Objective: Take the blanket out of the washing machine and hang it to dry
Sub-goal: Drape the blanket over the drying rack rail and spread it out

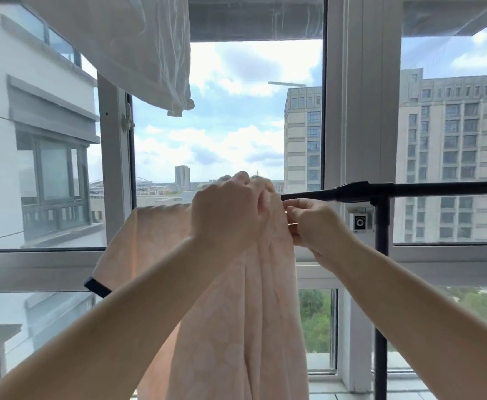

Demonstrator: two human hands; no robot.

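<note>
Hanging step now — blanket (236, 298) bunched over the rail (409, 189) at centre frame. Left hand (225, 215) grips the bunch, right hand (311, 226) pinches its edge. Next, I'd judge: spread it rightwards along the rail.

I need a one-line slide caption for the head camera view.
Both hands, left and right, grip a bunched pale pink patterned blanket draped over a black metal rail by a window.

We see the pale pink patterned blanket (236, 327) draped over the black drying-rack bar (409, 189), bunched at the top, hanging down in vertical folds.
</note>
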